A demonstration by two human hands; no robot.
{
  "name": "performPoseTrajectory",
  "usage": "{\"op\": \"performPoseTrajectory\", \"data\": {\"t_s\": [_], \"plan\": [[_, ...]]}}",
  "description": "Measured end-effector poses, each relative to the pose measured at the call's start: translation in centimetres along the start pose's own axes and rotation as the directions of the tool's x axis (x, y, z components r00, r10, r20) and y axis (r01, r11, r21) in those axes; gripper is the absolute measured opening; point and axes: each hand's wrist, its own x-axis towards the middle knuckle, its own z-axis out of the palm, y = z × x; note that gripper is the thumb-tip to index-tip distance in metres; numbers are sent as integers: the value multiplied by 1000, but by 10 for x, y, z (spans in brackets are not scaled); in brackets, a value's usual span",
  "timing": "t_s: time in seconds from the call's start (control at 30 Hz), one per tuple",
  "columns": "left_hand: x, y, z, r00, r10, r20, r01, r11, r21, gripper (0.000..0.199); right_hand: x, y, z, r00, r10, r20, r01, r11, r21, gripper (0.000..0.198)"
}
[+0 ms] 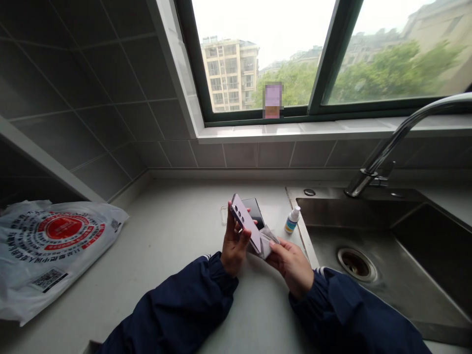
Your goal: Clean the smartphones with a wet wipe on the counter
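Note:
My left hand (235, 246) grips a pale purple smartphone (248, 227) by its edges, tilted up with its back and camera lenses facing me. In my right hand (291, 260) a grey cloth (266, 241) is pinched against the phone's lower right edge. Behind the phone lies a dark, glossy flat thing (257, 209) on the counter, partly covered by my fingers and the phone. A clear, thin-edged piece (223, 215), perhaps a phone case, shows to the left of it. A small white bottle (292, 220) with a blue and yellow label stands right of the phone.
The steel sink (324, 236) with a chrome faucet (383, 142) is on the right. A white plastic bag (61, 246) with red and black print lies on the counter (162, 236) at left. A window with a sill (295, 129) is at the back.

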Motion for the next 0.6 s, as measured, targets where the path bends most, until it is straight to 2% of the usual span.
{"op": "performPoseTrajectory", "data": {"t_s": [0.07,0.13,0.2,0.27,0.33,0.4,0.53,0.6], "plan": [[0,1,0,1000,15,-2,-15,1000,7,97,-1,0,1,985,-174,19,175,980,-90,52],[1,2,0,1000,-1,-1,1,1000,17,97,-7,0,3,930,-358,83,367,893,-259,47],[2,2,0,999,-54,-1,54,998,34,95,-16,1,6,860,-465,209,506,733,-455,43],[2,1,-1,995,-99,-5,99,994,47,91,-24,3,7,782,-502,368,615,532,-581,45],[3,-1,-1,993,-120,-10,120,992,28,86,-28,6,7,675,-523,520,719,308,-623,51],[3,0,-1,989,-149,-13,149,989,-17,79,-27,7,5,615,-503,607,759,172,-628,57],[4,2,2,969,-244,-29,237,959,-153,69,-19,5,0,632,-467,618,732,101,-673,61],[6,2,2,959,-280,-50,262,939,-221,66,-18,3,-1,625,-465,627,729,62,-681,61]]}}
